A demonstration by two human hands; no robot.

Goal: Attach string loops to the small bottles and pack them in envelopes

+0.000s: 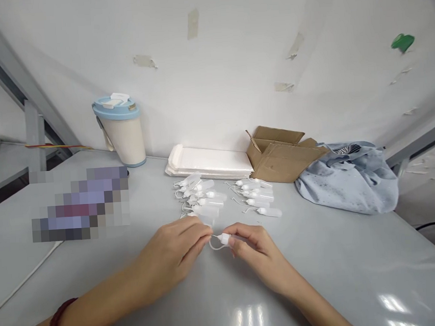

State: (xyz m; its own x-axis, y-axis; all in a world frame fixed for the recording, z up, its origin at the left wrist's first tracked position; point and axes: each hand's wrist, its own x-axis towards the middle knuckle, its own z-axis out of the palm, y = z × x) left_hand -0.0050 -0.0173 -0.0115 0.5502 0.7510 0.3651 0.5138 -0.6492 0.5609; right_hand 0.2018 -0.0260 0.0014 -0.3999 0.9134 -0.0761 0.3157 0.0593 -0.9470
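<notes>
My right hand (258, 251) is closed around a small needle-tip bottle (224, 239); its white cap and nozzle point left, and most of its body is hidden in the fingers. From the nozzle a thin needle reaches to the fingertips of my left hand (171, 254), which are pinched together. What they grip is hidden. A thin white strap (217, 247) loops below the cap. Just beyond my hands lies a left cluster of similar translucent bottles (207, 211), with a right group of bottles (269, 212) beside it, their straps trailing left.
White padded envelopes (213, 161) and an open cardboard box (287, 161) stand against the wall. A grey-blue cloth (347, 184) lies at the right. To the left are a cream tumbler (125, 134) with a blue lid, a blurred-out item (83, 203) and a white cable (29, 275).
</notes>
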